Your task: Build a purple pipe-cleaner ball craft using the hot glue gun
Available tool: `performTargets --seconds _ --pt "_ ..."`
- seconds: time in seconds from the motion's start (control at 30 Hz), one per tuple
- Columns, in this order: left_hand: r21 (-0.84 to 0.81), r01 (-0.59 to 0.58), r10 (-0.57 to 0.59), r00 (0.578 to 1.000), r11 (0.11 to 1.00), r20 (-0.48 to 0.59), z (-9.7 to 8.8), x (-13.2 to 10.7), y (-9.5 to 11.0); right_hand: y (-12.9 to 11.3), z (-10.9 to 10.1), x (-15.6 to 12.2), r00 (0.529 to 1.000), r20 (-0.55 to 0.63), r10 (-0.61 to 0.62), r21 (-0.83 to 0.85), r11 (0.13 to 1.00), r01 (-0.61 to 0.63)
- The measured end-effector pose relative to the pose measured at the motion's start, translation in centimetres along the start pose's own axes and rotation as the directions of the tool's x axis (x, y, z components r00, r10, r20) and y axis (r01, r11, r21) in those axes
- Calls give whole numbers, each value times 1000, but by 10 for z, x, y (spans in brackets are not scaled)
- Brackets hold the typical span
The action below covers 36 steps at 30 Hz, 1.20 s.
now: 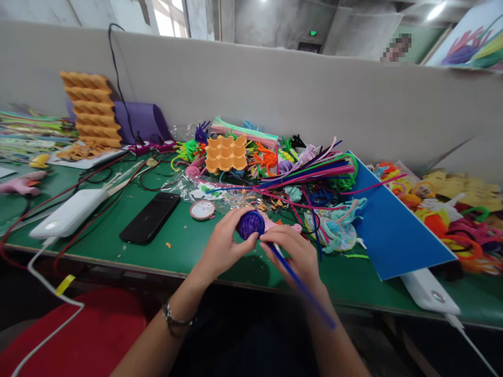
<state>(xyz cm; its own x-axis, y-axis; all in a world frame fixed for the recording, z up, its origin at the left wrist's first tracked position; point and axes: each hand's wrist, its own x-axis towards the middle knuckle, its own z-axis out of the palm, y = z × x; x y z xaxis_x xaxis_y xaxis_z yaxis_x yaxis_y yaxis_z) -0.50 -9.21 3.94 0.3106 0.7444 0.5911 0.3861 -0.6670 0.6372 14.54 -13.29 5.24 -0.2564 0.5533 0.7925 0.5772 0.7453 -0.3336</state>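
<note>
Above the table's front edge, my left hand [230, 242] is closed around a round, dark purple coil [250, 225] that looks wound from fuzzy stems. My right hand [296, 256] pinches a blue pipe cleaner [294, 277] close to the coil's lower right rim. Its long free end slants down toward my right forearm. Whether the pipe cleaner is joined to the coil cannot be made out. Just behind my fingers lies a pink object [271, 222], mostly hidden by the hands.
A black phone [150, 217] and a white power bank [70, 212] lie to the left. Behind my hands are heaped pipe cleaners [314, 170] and an orange egg-crate piece [226, 153]. A blue board [396, 225] slants at the right over another white power bank [430, 290].
</note>
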Motion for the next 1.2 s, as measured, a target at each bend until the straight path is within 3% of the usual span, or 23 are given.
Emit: performTargets --seconds 0.2,0.57,0.83,1.2 --pt "11 -17 17 1000 1000 9 -4 0 5 2 -6 5 995 19 94 -26 995 -93" --pt "-41 2 1 998 999 64 -5 -1 7 11 -20 14 979 191 72 -93 994 -55" --pt "-112 26 -12 992 993 125 -6 0 8 14 -20 8 983 164 77 -121 991 -57" --pt "-60 -16 25 988 998 152 -7 0 11 7 -22 13 950 202 237 -165 965 -206"
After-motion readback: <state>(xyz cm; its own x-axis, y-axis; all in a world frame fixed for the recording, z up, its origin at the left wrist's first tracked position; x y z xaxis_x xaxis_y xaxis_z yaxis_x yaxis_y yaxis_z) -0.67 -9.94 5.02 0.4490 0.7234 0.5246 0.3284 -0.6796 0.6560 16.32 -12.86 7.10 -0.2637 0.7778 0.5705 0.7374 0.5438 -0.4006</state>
